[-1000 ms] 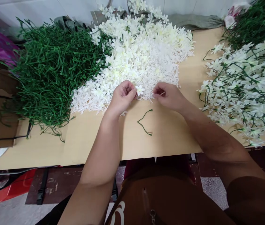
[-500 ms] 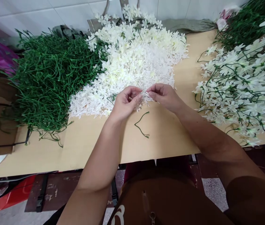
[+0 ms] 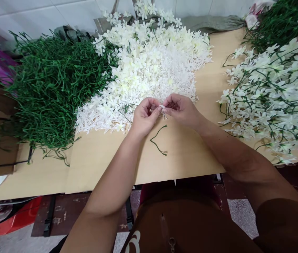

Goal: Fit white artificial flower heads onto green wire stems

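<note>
Small white pieces (image 3: 162,107) sit pinched between the closed fingertips of left hand (image 3: 148,113) and right hand (image 3: 179,108), a green stem (image 3: 156,141) lying just below.

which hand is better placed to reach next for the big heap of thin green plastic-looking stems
Left, I'd say: the left hand is nearer the green heap, the right hand farther off. Both seem to pinch a small white piece, so the left would probably release first.
</note>
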Demonstrator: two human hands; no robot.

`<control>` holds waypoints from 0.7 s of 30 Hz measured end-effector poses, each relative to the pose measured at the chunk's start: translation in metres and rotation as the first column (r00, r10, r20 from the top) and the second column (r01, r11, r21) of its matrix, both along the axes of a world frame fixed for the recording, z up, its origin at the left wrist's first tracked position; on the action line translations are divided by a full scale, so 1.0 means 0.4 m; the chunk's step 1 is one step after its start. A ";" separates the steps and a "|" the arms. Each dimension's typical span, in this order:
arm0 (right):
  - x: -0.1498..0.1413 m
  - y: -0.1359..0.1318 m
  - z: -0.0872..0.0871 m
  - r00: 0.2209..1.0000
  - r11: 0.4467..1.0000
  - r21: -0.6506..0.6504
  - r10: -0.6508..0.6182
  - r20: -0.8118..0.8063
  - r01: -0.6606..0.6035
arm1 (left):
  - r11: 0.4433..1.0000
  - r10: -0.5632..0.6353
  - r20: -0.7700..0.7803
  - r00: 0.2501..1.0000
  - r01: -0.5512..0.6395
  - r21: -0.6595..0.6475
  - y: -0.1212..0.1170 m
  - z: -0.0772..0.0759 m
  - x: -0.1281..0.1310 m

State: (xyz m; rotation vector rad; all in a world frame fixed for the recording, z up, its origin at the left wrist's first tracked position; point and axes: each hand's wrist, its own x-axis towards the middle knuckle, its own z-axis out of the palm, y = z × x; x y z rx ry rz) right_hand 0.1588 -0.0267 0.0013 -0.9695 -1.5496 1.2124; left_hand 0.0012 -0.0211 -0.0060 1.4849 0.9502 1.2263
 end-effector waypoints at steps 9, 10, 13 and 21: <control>-0.013 -0.001 -0.005 0.998 0.997 0.064 -0.049 0.038 0.047 | 0.992 0.054 0.003 0.999 -0.054 -0.112 -0.010 0.022 0.013; -0.013 0.000 -0.007 0.998 0.997 0.055 -0.050 0.031 0.048 | 0.991 0.056 0.012 0.998 -0.054 -0.124 -0.011 0.023 0.013; -0.016 0.001 -0.009 0.999 0.999 0.030 -0.044 0.023 0.043 | 0.988 0.050 0.035 0.998 -0.044 -0.150 -0.012 0.022 0.011; -0.017 -0.013 0.006 0.992 0.998 0.037 -0.057 0.116 0.053 | 0.990 0.050 -0.001 0.999 -0.050 -0.133 -0.011 0.021 0.008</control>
